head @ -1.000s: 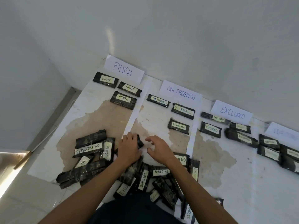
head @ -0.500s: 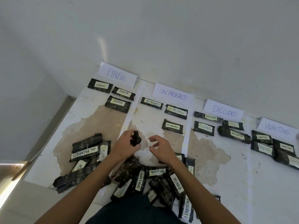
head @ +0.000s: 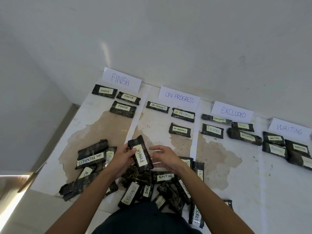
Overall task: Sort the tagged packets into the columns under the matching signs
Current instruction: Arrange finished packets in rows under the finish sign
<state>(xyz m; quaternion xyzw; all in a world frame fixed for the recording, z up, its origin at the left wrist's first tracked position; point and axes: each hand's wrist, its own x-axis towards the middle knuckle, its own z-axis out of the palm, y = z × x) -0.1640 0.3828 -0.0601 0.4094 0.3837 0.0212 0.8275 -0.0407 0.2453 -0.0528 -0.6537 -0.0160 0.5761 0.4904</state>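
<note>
FINISH packet (head: 140,154) is pinched upright in the left hand (head: 121,158), its lower end hidden. Right hand (head: 166,157) hovers beside it, fingers spread; whether it touches is unclear

I see a plain white wall (head: 168,39) filling the upper half; it meets the floor (head: 236,191), whose white surface carries large brown stains (head: 104,132); a side wall (head: 25,115) stands at left; a bright patch of light (head: 10,208) falls at lower left; dark clothing (head: 145,220) shows at bottom centre.
</note>
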